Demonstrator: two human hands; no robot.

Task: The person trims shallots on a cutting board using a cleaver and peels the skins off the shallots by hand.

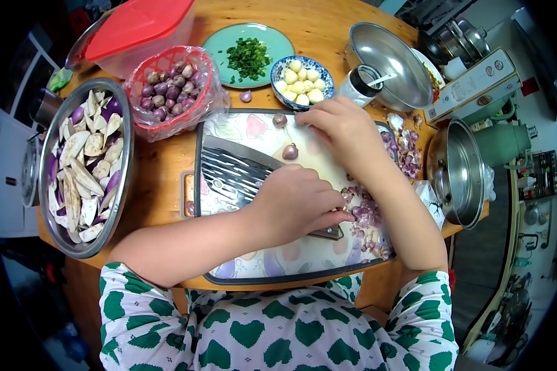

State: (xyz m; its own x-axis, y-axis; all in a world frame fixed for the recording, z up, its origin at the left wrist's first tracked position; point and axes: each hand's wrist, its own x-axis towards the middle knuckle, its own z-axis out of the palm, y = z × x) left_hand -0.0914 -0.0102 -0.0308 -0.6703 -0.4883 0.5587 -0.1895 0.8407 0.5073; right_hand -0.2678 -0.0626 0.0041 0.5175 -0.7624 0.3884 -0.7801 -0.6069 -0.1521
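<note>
My left hand point(298, 201) is above the cleaver point(235, 170), which lies flat on the cutting board point(284, 263). Its fingers are drawn together over a scatter of purple peelings point(368, 216), and whatever they pinch is hidden. The cleaver's handle shows just below this hand. Farther up, my right hand point(334, 130) has its fingers curled together at the near rim of a blue-patterned bowl point(278, 86) of peeled garlic. I cannot make out anything between those fingertips. Two purple-skinned garlic bulbs point(290, 151) sit on the board between the hands.
At left stands a metal bowl of cut eggplant point(83, 167), beside a red basket point(130, 102) of purple bulbs. Behind are a red-lidded tub point(139, 28) and a green plate point(220, 46) with chopped greens. Right are a jar point(359, 86), steel bowls point(457, 173) and more peelings point(410, 154).
</note>
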